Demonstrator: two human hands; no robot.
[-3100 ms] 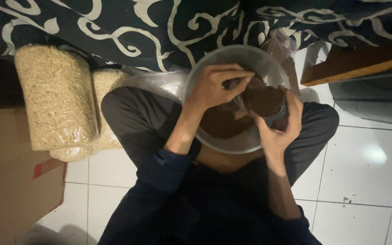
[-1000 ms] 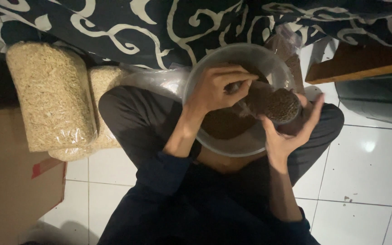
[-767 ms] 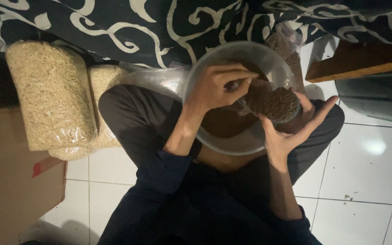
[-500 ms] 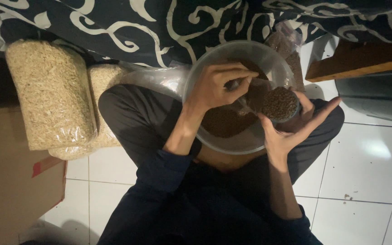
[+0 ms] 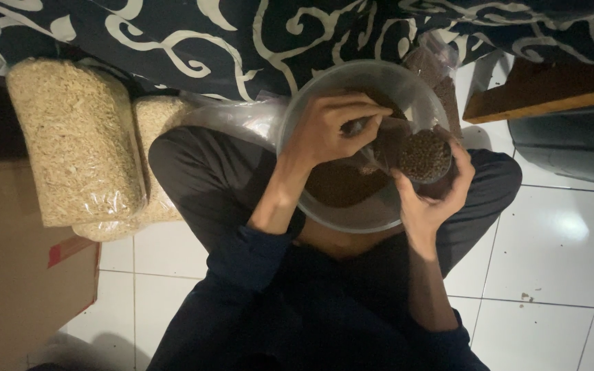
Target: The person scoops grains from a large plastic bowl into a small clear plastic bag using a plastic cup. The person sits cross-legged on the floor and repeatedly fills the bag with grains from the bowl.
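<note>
A clear round bowl [image 5: 324, 213] rests on my lap, and dark brown granules [image 5: 338, 185] lie in its bottom. My left hand [image 5: 328, 127] is over the bowl, fingers closed on a grey spoon-like handle [image 5: 353, 128] whose tip is hidden. My right hand [image 5: 429, 199] is at the bowl's right rim and holds a small clear bag [image 5: 424, 154] packed with dark granules. The bag's open top faces up, just right of my left hand.
Two big clear sacks of pale shavings [image 5: 70, 137] lie on the left against a dark patterned cloth [image 5: 242, 34]. A cardboard box [image 5: 15, 275] stands at the lower left. A wooden ledge [image 5: 544, 89] is at the upper right, white floor tiles [image 5: 558, 247] below it.
My right hand's fingers, spread wide a second ago, have curled in around the small bag. The bag has shifted slightly left. My left hand stays in place over the bowl.
</note>
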